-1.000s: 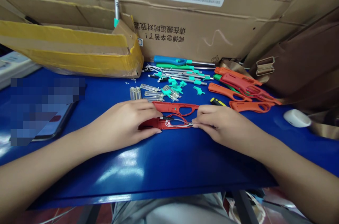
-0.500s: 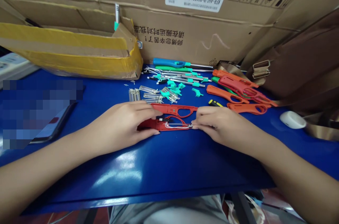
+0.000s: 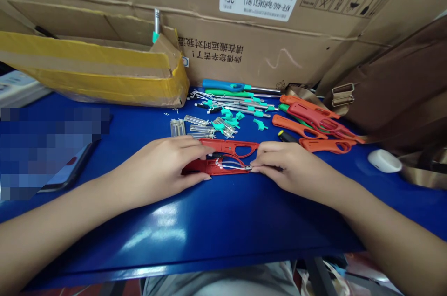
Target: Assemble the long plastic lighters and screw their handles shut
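A red plastic handle shell [image 3: 223,166] with white wires laid in it lies on the blue table [image 3: 216,221]. My left hand [image 3: 164,165] rests on its left end, fingers curled around it. My right hand [image 3: 284,163] pinches its right tip, where a thin metal piece shows. A second red shell [image 3: 232,147] lies just behind, touching my left fingertips. A black and yellow screwdriver [image 3: 287,136] peeks out beyond my right hand.
Orange and red shells [image 3: 314,121] are piled at the right, metal rods with teal parts [image 3: 233,105] behind, clear small parts [image 3: 190,127] nearby. A yellow-taped open carton [image 3: 98,72] and a big cardboard box [image 3: 244,16] stand behind. A phone [image 3: 66,172] lies left, a white earbud case [image 3: 383,161] right.
Both hands stay on the red shell with only slight finger shifts; the view has tipped a little.
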{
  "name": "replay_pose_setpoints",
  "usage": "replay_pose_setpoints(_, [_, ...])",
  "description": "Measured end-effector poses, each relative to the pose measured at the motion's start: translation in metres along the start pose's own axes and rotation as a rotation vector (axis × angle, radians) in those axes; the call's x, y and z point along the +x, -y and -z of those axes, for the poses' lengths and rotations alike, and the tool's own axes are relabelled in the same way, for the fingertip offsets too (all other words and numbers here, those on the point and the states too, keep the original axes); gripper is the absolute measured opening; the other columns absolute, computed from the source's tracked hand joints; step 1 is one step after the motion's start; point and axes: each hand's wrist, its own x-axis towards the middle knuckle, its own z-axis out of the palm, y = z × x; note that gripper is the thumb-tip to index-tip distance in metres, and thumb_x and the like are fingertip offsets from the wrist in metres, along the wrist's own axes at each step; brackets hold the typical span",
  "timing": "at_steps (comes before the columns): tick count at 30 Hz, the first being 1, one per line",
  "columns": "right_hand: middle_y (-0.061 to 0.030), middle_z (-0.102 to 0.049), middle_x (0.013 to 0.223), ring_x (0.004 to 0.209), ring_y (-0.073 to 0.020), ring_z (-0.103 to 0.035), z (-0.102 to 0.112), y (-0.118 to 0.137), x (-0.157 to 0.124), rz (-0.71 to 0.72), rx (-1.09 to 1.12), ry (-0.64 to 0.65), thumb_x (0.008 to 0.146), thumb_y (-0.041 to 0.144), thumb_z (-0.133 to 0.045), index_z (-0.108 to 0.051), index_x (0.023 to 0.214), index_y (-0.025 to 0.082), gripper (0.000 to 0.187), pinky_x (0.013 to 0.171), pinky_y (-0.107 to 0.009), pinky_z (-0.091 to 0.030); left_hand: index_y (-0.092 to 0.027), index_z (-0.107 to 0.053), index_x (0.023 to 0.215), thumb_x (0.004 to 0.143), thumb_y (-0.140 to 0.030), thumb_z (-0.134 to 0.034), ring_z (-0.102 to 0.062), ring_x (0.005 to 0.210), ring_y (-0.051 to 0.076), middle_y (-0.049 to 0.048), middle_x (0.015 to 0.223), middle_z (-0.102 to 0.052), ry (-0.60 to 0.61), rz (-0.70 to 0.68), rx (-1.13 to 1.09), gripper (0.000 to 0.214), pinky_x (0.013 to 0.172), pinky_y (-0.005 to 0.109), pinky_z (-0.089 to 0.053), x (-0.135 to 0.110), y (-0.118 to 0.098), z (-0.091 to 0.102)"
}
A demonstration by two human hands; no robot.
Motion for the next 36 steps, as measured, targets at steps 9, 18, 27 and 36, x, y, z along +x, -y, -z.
replay_pose_setpoints(9, [-0.0033,-0.065,0.082,0.074,-0.014,-0.06,0.001,0.004,0.0,-0.008,-0.047,-0.012,0.098,0.014,-0.058,-0.074,0.084,0.017,0.021,0.067,-0.026,-0.046,-0.027,-0.061,0.133,0.092,-0.031,-0.069,-0.071,0.094,0.021,0.0022,0.106,-0.074,-0.009,0.008,-0.045,0.042,0.078,0.03,-0.055,0.002,-0.003,0.002])
replay_pose_setpoints(18, [-0.0022,-0.069,0.083,0.079,-0.0148,-0.064,-0.002,0.001,0.004,-0.041,0.058,-0.055,0.094,0.012,-0.063,-0.073,0.084,0.018,0.015,0.073,-0.026,-0.048,-0.027,-0.062,0.132,0.092,-0.032,-0.07,-0.069,0.088,0.02,0.0023,0.099,-0.072,-0.006,0.02,-0.037,0.041,0.07,0.028,-0.053,0.003,-0.003,0.001])
replay_pose_setpoints(27, [-0.0046,-0.07,0.091,0.084,-0.0166,-0.066,0.0,-0.002,0.002,-0.011,0.045,-0.025,0.096,0.016,-0.062,-0.074,0.093,0.018,0.012,0.077,-0.029,-0.05,-0.025,-0.062,0.132,0.095,-0.032,-0.065,-0.069,0.096,0.021,0.0052,0.111,-0.073,0.009,0.022,-0.016,0.039,0.078,0.03,-0.055,0.003,-0.006,0.002])
replay_pose_setpoints(36, [-0.0051,-0.067,0.105,0.088,-0.0175,-0.066,-0.002,0.006,-0.001,-0.047,-0.111,-0.004,0.1,0.025,-0.057,-0.07,0.105,0.02,0.014,0.074,-0.028,-0.05,-0.021,-0.064,0.113,0.091,-0.035,-0.068,-0.067,0.094,0.022,0.0039,0.11,-0.068,0.003,-0.068,0.036,0.027,0.076,0.032,-0.053,0.001,-0.02,-0.002])
